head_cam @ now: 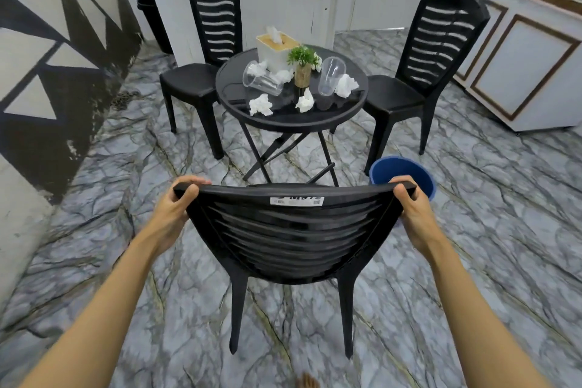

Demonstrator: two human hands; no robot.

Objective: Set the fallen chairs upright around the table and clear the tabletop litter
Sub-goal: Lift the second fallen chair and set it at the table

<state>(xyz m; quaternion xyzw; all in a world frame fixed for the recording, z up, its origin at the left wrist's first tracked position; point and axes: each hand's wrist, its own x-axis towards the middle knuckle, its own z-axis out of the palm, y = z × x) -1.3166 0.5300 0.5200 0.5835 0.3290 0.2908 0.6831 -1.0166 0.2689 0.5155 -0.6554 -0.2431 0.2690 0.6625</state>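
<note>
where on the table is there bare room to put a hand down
Bare glass lies along the near rim of the table, in front of the two wads, and at the left edge beside the tipped cup. The middle and back are crowded by the cups, plant and tissue box.

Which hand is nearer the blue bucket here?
Right. The right hand grips the near chair backrest's corner just in front of the blue bucket; the left hand grips the opposite corner, across the chair's width.

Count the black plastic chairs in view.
3: one black plastic chair gripped by left hand and right hand; one left of table; one right.
</note>
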